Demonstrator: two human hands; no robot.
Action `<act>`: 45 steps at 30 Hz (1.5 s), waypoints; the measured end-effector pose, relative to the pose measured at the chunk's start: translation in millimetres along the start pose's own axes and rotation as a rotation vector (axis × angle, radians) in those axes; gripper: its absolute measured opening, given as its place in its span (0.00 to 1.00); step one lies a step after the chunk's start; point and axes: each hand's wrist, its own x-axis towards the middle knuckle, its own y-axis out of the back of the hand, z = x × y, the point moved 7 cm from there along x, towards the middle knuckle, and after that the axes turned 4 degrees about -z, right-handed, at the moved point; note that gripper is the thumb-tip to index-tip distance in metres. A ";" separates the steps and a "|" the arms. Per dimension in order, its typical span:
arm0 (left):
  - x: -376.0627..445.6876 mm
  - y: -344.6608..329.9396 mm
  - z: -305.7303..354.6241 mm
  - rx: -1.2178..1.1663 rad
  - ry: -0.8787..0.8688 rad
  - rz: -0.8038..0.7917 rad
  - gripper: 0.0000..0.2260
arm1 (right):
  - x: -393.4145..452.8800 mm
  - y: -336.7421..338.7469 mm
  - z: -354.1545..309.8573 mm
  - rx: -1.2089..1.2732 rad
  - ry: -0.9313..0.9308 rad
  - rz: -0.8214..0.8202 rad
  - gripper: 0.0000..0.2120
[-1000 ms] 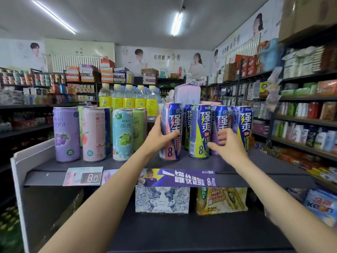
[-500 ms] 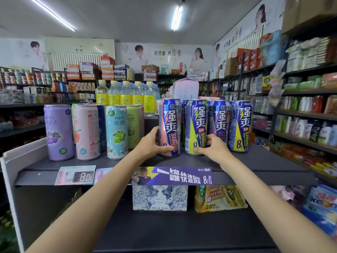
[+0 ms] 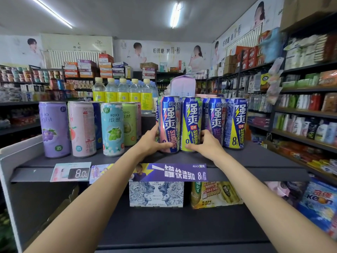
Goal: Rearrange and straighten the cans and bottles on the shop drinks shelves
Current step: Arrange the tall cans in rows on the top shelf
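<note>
A price tag reading 8.0 (image 3: 70, 172) and a purple promotional strip (image 3: 170, 172) hang on the shelf edge. Below them stand a lion-print carton (image 3: 156, 194) and, beside it, a yellow carton (image 3: 215, 195). Two ceiling strip lights (image 3: 175, 14) glow overhead. Posters of people (image 3: 160, 55) line the far wall above stacked boxes (image 3: 85, 69).

four cans (image 3: 201, 123) stand in a row on the shelf (image 3: 264, 157), right of the slim cans (image 3: 83, 128). bottles (image 3: 123, 92) stand behind the slim cans. two boxes (image 3: 156, 194) sit on the shelf below.
</note>
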 end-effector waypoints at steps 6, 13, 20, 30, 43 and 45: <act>-0.7 0.0 -4.2 0.001 0.038 0.030 0.34 | -4.8 8.7 -1.1 0.050 0.015 0.081 0.26; -0.6 13.4 22.4 0.115 -0.065 0.278 0.41 | -18.3 68.7 25.7 -0.062 -0.028 0.392 0.26; 11.4 -7.3 5.0 0.035 0.109 0.239 0.39 | 10.2 45.4 19.9 -0.197 -0.156 0.306 0.35; 11.4 -8.2 -1.3 -0.012 0.148 0.261 0.37 | 12.2 42.1 25.5 -0.227 -0.219 0.344 0.41; 13.6 -10.9 -5.6 -0.049 0.179 0.258 0.36 | -5.3 87.1 38.0 0.026 -0.030 0.660 0.27; 13.1 -12.2 -4.2 -0.047 0.186 0.262 0.36 | -4.7 100.8 51.3 0.009 -0.110 0.712 0.31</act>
